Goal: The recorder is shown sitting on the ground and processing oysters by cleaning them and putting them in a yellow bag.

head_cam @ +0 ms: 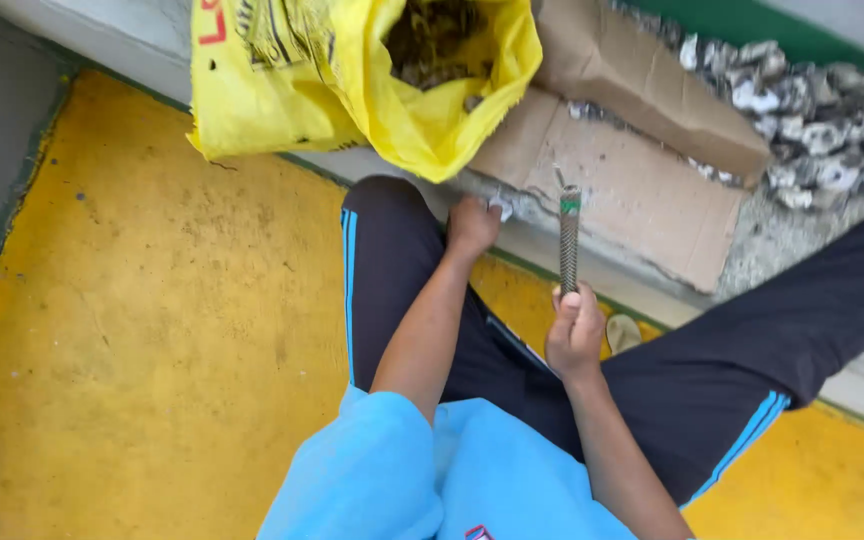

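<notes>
**A ribbed rod held upright, a small pale piece on the ledge**

The right hand (574, 330) is closed in a fist around the lower end of a ribbed metal rod (569, 245). The rod stands almost upright in the picture: its long axis runs from the fist up and away from the person, and the top end points toward the flat cardboard (642, 190). Near this top end there is a green band, and a thin pin comes out of the tip, leaning a little to the left. The rod is above the gap between the two knees, in front of the concrete ledge (542, 240).

The left hand (472, 225) is stretched forward over the left knee, with the forearm straight and the back of the hand up. Its fingers are curled down on a small pale piece (501, 207) at the edge of the ledge. I cannot tell if the hand really grips it or only presses on it.

The right forearm rises from the bottom of the picture, with the wrist bent slightly inward.

A yellow sack (352, 80), open at the mouth, lies behind the left hand. A pile of grey shells (822, 130) is on the right, behind the cardboard. The floor (152, 330) is painted yellow.
</notes>
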